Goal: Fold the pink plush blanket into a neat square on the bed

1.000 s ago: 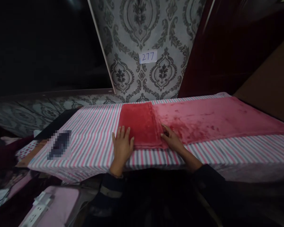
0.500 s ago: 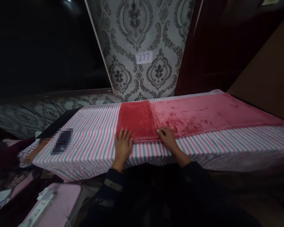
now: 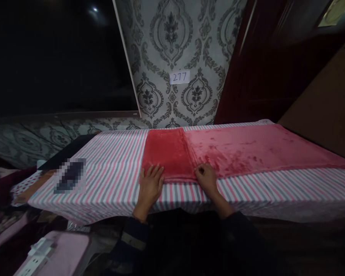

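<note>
A long red plush cloth (image 3: 247, 149) lies along the table, which is covered by a pink, grey and white striped sheet (image 3: 112, 172). The cloth's left end is folded over into a darker red square flap (image 3: 168, 153). My left hand (image 3: 150, 184) lies flat with fingers stretched out on the flap's near left corner. My right hand (image 3: 206, 177) rests at the flap's near right corner, on the cloth's front edge, with fingers curled on the fabric.
A dark blurred object (image 3: 70, 176) lies on the sheet at the left. A white label reading 277 (image 3: 179, 77) hangs on the patterned wall behind. A white power strip (image 3: 34, 257) on pink fabric sits below left. Dark furniture stands at the right.
Both hands slid toward me along the flap to its front edge. My right hand's fingers curled in at the corner. The view shifted slightly.
</note>
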The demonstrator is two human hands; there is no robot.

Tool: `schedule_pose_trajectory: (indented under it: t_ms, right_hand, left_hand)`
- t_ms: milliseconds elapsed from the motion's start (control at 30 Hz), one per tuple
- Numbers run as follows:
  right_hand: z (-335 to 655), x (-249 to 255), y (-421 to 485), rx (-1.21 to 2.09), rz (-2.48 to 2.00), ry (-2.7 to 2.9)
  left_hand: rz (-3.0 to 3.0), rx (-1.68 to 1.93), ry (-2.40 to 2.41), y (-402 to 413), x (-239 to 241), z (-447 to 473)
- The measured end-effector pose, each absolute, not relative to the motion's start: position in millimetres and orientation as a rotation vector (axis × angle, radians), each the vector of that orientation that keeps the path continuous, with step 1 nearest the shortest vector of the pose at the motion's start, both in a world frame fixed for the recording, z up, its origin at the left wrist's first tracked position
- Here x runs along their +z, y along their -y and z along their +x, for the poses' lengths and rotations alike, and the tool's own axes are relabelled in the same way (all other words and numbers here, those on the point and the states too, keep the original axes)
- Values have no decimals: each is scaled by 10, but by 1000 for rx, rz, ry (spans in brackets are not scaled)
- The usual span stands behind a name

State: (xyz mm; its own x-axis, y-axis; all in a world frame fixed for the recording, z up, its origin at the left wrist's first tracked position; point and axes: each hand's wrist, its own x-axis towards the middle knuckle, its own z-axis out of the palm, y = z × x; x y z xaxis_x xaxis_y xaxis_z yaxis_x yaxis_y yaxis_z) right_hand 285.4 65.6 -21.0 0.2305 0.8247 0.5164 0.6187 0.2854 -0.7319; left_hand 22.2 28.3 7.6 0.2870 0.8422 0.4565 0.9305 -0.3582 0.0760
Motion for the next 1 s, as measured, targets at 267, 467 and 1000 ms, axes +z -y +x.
schedule_pose_trajectory:
  t_ms: [267, 467, 1000]
  right_hand:
    - [2800, -275, -620, 323, -1350, 1377]
    - [2801, -281, -638, 395, -1296, 1389]
    - [3206, 163, -553, 886, -1018, 1869]
  left_hand:
    - [-2329, -701, 1604, -283, 33, 207]
    - [-2300, -690, 1583, -283, 22, 197]
    - [-2450, -739, 1510, -242, 126, 240]
